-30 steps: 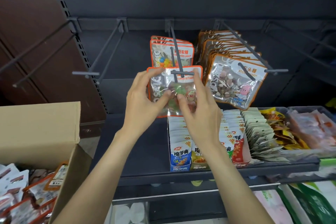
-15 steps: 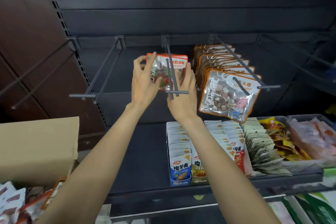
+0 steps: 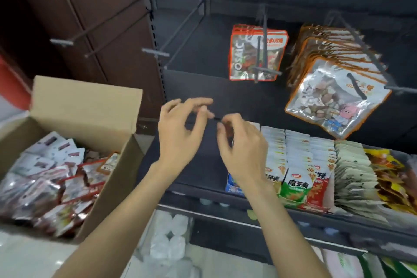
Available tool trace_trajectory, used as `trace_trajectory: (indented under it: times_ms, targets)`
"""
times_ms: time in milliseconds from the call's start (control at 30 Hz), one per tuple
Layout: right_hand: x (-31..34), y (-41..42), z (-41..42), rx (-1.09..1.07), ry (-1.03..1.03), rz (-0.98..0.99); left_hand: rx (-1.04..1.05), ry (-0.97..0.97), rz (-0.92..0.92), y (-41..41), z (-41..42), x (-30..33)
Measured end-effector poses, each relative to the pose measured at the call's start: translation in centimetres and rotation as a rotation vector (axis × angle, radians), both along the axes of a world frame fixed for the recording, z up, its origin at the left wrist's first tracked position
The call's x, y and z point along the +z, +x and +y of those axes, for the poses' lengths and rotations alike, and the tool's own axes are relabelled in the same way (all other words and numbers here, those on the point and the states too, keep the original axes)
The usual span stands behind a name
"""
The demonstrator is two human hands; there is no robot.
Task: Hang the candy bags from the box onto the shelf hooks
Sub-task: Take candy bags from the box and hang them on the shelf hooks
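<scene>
Orange-rimmed candy bags (image 3: 256,56) hang at the back of a dark shelf hook (image 3: 264,52). My left hand (image 3: 180,133) and my right hand (image 3: 243,149) hover empty below and left of them, in front of the shelf, with fingers loosely curled. The cardboard box (image 3: 85,106) stands open at lower left, and several more candy bags (image 3: 49,178) lie inside it. A second hook to the right carries a full row of stone-candy bags (image 3: 336,97).
Bare hooks (image 3: 178,31) jut from the back panel on the left, with another pair (image 3: 99,27) past the upright. On the shelf (image 3: 198,160) below stand rows of snack packets (image 3: 295,165). White bottles (image 3: 169,237) lie near the floor.
Both hands let go of the candy bag after sliding it back along the hook, then dropped down and left. The view swung toward the box.
</scene>
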State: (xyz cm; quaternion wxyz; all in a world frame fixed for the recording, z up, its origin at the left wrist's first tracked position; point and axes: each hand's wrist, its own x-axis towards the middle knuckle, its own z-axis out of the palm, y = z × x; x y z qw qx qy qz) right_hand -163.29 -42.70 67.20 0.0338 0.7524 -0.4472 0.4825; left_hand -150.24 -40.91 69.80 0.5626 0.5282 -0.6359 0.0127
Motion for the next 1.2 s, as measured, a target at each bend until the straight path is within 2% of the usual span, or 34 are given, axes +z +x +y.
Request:
trace_trajectory:
  times_ms: [100, 233, 300, 467, 600, 700, 833, 1000, 1067, 1200]
  targets:
    - [-2.3, 1.9, 3.2, 0.121, 0.135, 0.099, 0.069, 0.068, -0.033, 3.6, 5.7, -2.2]
    - [-6.5, 4.4, 6.1, 0.222, 0.376, 0.333, 0.099, 0.472, -0.16, 11.7, 12.5, -6.5]
    - [-7.8, 6.0, 7.2, 0.284, 0.505, 0.401, 0.108, 0.613, -0.184, 16.2, 15.3, -8.6]
    - [-8.1, 12.8, 8.9, 0.432, 0.687, 0.378, 0.09, 0.777, -0.029, 25.8, 19.3, -10.9]
    - [-8.5, 20.9, 9.3, 0.486, 0.743, 0.335, 0.08, 0.84, 0.015, 33.0, 17.7, -12.4]
    - [-9.5, 27.4, 8.6, 0.446, 0.799, 0.363, 0.064, 0.918, -0.083, 38.0, 15.0, -14.2]
    - [-11.6, 33.8, 6.5, 0.312, 0.865, 0.589, -0.014, 0.948, -0.282, 42.6, 11.7, -16.9]
    - [-14.4, 37.6, 2.7, 0.025, 1.031, 0.707, -0.093, 1.021, -0.4, 44.6, 7.6, -18.6]
    - [-15.4, 38.4, 1.2, -0.046, 1.146, 0.71, -0.138, 1.081, -0.512, 44.2, 6.2, -18.5]
    - [-16.7, 39.4, -0.3, -0.082, 1.257, 0.724, -0.402, 1.19, -0.789, 42.6, 5.0, -19.0]
